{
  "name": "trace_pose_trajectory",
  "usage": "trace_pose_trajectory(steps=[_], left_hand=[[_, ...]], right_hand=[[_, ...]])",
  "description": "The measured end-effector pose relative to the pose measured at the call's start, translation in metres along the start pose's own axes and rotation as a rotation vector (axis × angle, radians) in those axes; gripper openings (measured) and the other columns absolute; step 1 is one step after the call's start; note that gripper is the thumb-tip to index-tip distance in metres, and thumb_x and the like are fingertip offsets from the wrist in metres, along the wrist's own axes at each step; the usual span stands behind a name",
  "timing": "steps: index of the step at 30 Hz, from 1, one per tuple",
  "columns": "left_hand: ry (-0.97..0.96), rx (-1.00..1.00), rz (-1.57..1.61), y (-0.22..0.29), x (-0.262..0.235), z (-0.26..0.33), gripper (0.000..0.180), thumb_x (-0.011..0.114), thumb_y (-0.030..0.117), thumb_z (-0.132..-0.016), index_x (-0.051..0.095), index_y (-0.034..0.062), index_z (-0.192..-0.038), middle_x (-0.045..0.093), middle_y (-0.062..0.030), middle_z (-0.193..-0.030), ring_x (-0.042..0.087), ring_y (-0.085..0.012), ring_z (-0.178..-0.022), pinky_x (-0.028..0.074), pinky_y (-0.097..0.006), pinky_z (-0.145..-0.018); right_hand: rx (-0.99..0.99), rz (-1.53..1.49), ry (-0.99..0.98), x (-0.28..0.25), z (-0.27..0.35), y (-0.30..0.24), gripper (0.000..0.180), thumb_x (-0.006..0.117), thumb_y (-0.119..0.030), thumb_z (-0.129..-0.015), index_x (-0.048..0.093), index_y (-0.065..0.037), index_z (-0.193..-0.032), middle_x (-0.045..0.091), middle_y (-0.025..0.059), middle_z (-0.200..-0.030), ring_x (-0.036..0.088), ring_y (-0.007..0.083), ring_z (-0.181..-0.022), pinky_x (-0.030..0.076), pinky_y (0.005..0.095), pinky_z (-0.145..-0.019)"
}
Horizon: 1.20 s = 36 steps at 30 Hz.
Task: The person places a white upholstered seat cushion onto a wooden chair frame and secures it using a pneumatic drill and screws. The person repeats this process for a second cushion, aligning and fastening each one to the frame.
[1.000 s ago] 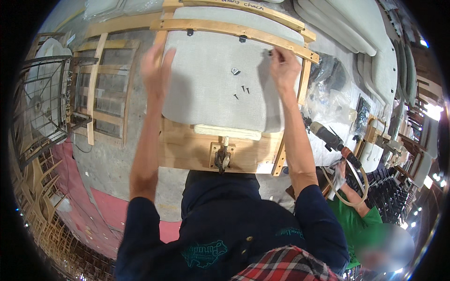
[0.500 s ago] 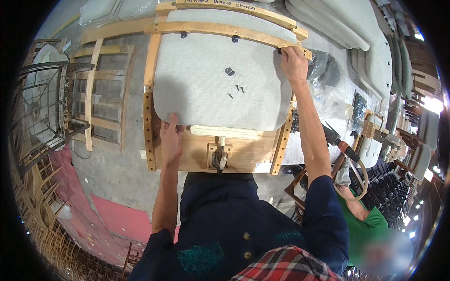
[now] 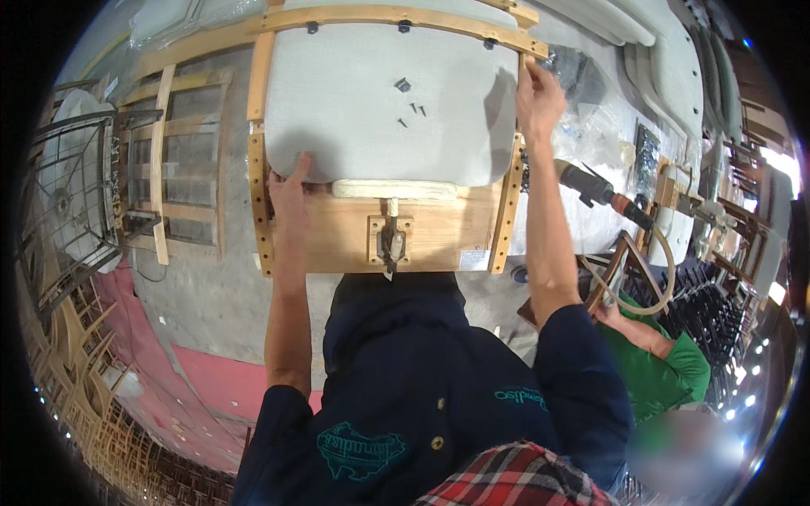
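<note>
A light grey upholstered seat pad (image 3: 363, 110) lies in a wooden jig (image 3: 255, 194). My left hand (image 3: 291, 187) grips its near left corner, thumb on top and the other fingers partly hidden. Off the pad's right side, my right hand (image 3: 542, 103) hovers by the jig's right rail, fingers loosely bent and apart, with nothing visible in them. Along the far crossbar (image 3: 363, 13) sit small black brackets (image 3: 405, 26), including one at the right (image 3: 489, 44). A loose black bracket (image 3: 402, 84) and several dark screws (image 3: 413, 107) rest on the pad.
A toggle clamp (image 3: 391, 240) presses a cream padded bar (image 3: 394, 189) against the pad's near edge. To the right hangs a power driver (image 3: 586, 181) on a hose. A co-worker in a green shirt (image 3: 666, 363) is at lower right. Wooden pallet (image 3: 190, 160) at left.
My right hand has come off the right-hand bracket at the crossbar and drawn back toward me, leaving that bracket in place. The jig sits higher in view; my left hand stays at the pad's corner.
</note>
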State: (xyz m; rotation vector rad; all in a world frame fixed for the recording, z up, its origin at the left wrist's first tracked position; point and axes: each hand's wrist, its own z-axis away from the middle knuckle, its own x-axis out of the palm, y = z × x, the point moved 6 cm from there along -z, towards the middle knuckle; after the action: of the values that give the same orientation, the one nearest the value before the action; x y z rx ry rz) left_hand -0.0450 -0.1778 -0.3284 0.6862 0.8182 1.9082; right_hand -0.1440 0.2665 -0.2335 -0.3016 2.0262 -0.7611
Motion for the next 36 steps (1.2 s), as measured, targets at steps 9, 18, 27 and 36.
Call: trace_pose_trajectory(steps=[9, 18, 27, 36], left_hand=[[0.077, -0.035, -0.226, 0.001, -0.016, -0.013, 0.063, 0.079, 0.037, -0.091, 0.054, 0.0007, -0.135, 0.063, -0.0091, -0.123, 0.06, -0.0162, -0.099, 0.05, -0.03, -0.077], [-0.046, 0.031, -0.241, -0.001, -0.016, -0.026, 0.064, 0.069, 0.046, -0.096, 0.055, -0.0046, -0.131, 0.065, -0.0171, -0.122, 0.067, -0.0338, -0.103, 0.058, -0.044, -0.086], [-0.021, 1.171, -1.119, 0.062, 0.033, 0.004, 0.067, 0.07, 0.047, -0.091, 0.056, 0.0029, -0.139, 0.048, -0.0212, -0.15, 0.039, -0.0376, -0.143, 0.032, -0.051, -0.116], [-0.171, 1.175, -1.194, 0.066, 0.048, -0.012, 0.064, 0.067, 0.04, -0.093, 0.052, 0.0074, -0.145, 0.043, -0.0168, -0.156, 0.034, -0.0388, -0.146, 0.025, -0.053, -0.121]], right_hand=[[0.668, -0.183, -0.068, -0.015, 0.192, 0.043, 0.069, 0.07, -0.038, -0.094, 0.052, 0.019, -0.129, 0.063, 0.0323, -0.121, 0.063, 0.038, -0.111, 0.048, 0.0416, -0.101], [0.711, -0.415, 0.059, 0.004, 0.186, 0.048, 0.062, 0.078, -0.028, -0.09, 0.055, 0.017, -0.126, 0.064, 0.0308, -0.123, 0.064, 0.0355, -0.112, 0.048, 0.042, -0.101], [0.041, 0.155, -0.08, -0.014, 0.141, -0.031, 0.05, 0.07, -0.028, -0.095, 0.059, 0.007, -0.129, 0.057, 0.0301, -0.126, 0.05, 0.0455, -0.122, 0.043, 0.0517, -0.102], [-0.143, 0.224, -0.012, 0.009, 0.135, -0.017, 0.038, 0.069, -0.021, -0.093, 0.065, -0.002, -0.126, 0.057, 0.0255, -0.131, 0.051, 0.0436, -0.122, 0.042, 0.0519, -0.104]])
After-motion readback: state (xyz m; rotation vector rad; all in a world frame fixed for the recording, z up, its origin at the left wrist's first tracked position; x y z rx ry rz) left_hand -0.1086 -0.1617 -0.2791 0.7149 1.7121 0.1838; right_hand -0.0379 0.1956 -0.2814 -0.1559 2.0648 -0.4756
